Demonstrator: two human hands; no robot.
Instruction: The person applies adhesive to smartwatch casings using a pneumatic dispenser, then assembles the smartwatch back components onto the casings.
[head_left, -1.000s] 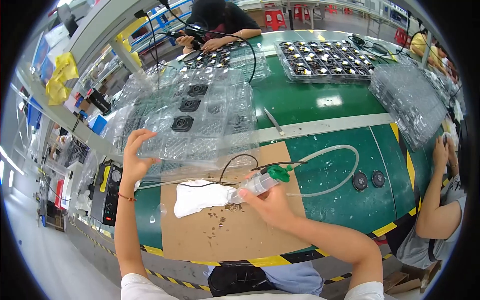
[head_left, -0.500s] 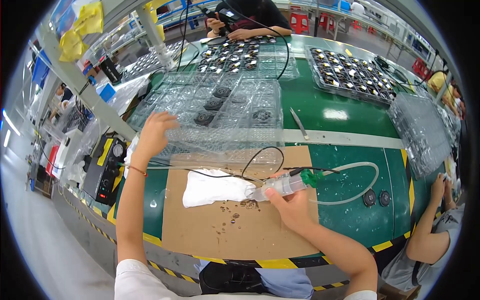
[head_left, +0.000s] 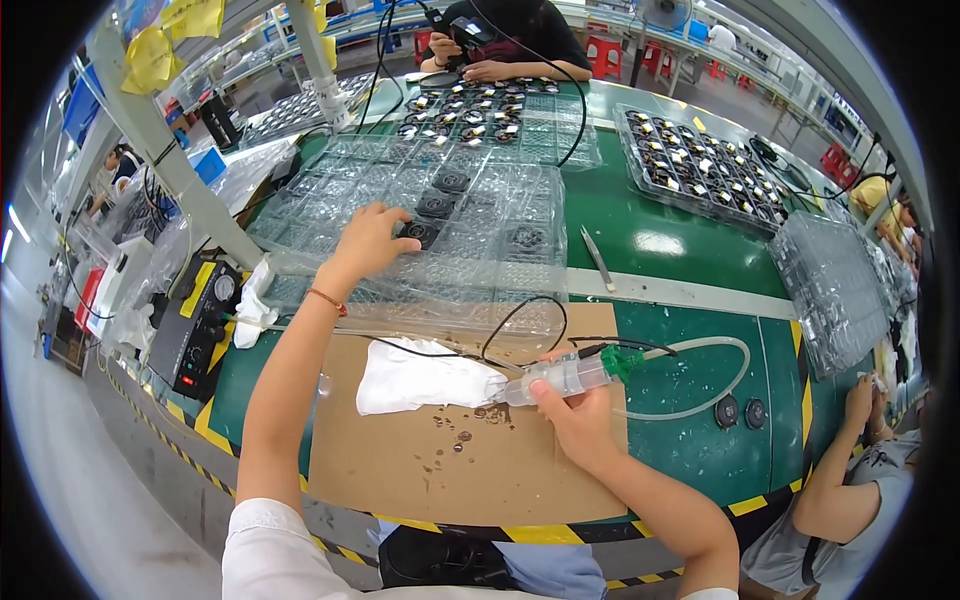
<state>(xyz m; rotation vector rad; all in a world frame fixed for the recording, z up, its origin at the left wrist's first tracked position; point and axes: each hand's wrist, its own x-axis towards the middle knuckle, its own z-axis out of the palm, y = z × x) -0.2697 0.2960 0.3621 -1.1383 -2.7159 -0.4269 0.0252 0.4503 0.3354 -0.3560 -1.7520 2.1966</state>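
My right hand [head_left: 575,405] is wrapped round a clear dispensing syringe [head_left: 560,378] with a green cap [head_left: 620,361], its tip pointing left at a folded white cloth [head_left: 425,376] on the cardboard sheet. My left hand [head_left: 372,242] is over the clear plastic tray [head_left: 520,275]. Its thumb and fingers are apart, right beside a round black part [head_left: 421,235]; whether they touch it I cannot tell. Two more black parts [head_left: 435,206] lie in a row behind it, and another [head_left: 525,238] sits farther right.
Brown cardboard [head_left: 400,480] with dark spots lies before me. A black dispenser box [head_left: 195,335] is at left. Tweezers [head_left: 598,258], two loose black parts [head_left: 727,411], filled trays [head_left: 700,165] and stacked empty trays [head_left: 835,290] are rightward. Co-workers sit opposite and at right.
My left hand has moved right and down across the tray to the nearest black part in the row. My right hand still holds the syringe by the cloth. The view has shifted slightly.
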